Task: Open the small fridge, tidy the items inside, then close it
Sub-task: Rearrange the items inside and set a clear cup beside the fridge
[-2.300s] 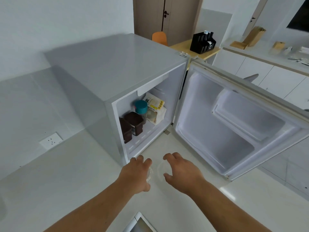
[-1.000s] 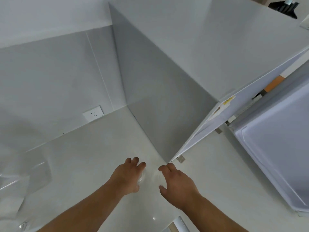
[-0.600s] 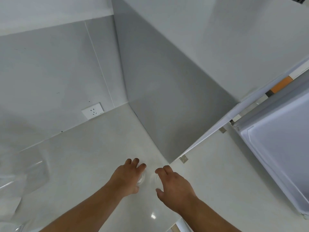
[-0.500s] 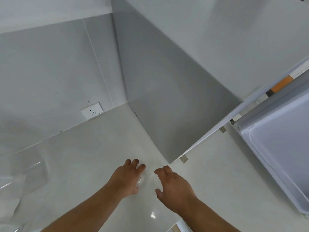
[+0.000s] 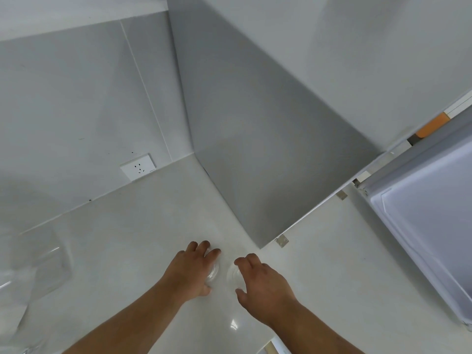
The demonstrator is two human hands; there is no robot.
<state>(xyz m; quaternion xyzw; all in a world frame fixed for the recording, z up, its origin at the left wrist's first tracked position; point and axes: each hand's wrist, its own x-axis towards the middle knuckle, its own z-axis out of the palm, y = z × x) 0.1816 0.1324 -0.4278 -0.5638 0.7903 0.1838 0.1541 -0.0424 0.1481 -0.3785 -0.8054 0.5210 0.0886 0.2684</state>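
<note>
The small grey fridge [image 5: 255, 149] fills the upper middle; I look down on its top and left side, so its inside and the items there are hidden. Its white door [image 5: 434, 238] stands open at the right. On the white counter [image 5: 127, 238], just in front of the fridge's near corner, my left hand [image 5: 191, 272] curls around a small clear cup [image 5: 214, 271]. My right hand [image 5: 260, 284] curls around a second clear cup [image 5: 232, 274] right beside it. Both cups rest on the counter, a small gap apart.
A white wall socket [image 5: 138, 167] sits low on the grey wall at the left. A large clear container [image 5: 38, 264] lies at the left edge of the counter. A light object's corner [image 5: 274, 348] pokes in at the bottom edge.
Since 2.3 s ago my view has swung left and down, so the fridge's inside is out of sight. Over the last second both hands have stayed almost still on the cups.
</note>
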